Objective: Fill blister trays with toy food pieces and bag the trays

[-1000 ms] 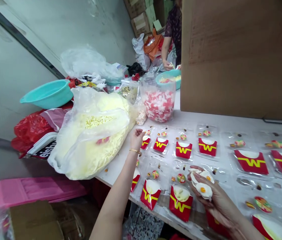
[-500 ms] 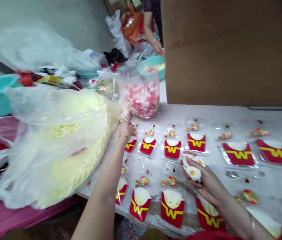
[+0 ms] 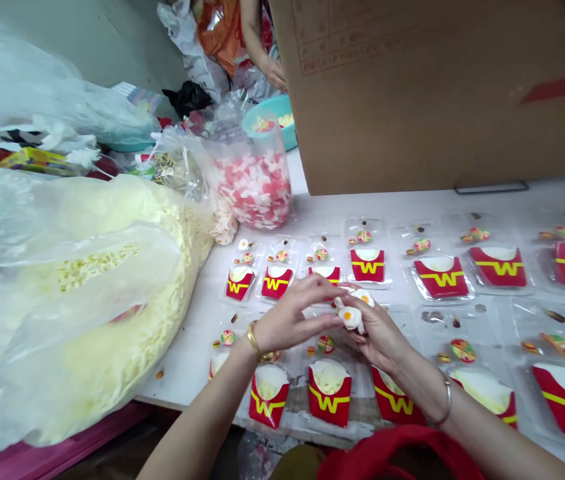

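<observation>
Toy eggs (image 3: 350, 318) are gripped in the right hand (image 3: 383, 335), just right of the left hand (image 3: 295, 315), which is held open toward them.

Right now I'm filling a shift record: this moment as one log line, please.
right hand: holds toy eggs; left hand: beside eggs, contact unclear; table: red fry boxes; behind: brown carton

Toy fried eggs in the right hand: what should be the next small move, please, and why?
Probably, the left hand should take one egg from the toy fried eggs in the right hand. Its parted fingers are right beside them. The leftmost far-row packet shows an egg; the packet beside it shows none.
</observation>
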{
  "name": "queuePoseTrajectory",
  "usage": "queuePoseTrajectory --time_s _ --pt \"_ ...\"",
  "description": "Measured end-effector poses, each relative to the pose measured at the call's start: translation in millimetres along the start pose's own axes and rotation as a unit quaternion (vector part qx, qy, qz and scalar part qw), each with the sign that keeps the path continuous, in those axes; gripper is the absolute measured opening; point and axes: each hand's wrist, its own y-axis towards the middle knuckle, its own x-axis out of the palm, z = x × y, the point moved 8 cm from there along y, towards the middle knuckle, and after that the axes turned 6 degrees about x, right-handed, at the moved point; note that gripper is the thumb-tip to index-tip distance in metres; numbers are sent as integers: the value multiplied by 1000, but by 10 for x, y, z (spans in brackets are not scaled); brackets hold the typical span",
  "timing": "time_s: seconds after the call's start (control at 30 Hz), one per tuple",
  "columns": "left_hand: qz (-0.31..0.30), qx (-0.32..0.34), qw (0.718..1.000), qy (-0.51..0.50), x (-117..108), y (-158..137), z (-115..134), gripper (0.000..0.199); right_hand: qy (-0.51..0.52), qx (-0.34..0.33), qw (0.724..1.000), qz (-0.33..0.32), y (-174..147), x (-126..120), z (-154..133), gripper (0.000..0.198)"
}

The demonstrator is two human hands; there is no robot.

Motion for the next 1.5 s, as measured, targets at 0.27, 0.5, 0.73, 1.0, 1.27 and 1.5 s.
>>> queuePoseTrajectory --time_s 0.27,0.5,0.73,1.0,1.27,1.5 --pt "91 -87 991 -39 239 -63 -37 11 36 1 999 -28 -31 58 25 32" --pt "211 -172 952 -142 193 -145 -317 13 -15 -6 1000 -20 -70 -16 41 40" --pt "253 -245 874 -334 221 -190 -726 28 -11 13 999 -46 21 15 99 36" --pt "444 -236 864 -1 -981 -207 -1852 20 -26 -5 1000 -4 25 -85 -30 35" --pt "309 -288 869 257 -1000 58 -2050 5 -52 -16 998 20 -77 -169 -102 24" --pt "160 -120 962 185 -605 6 -1013 17 -60 -12 998 28 -218 -297 -156 21"
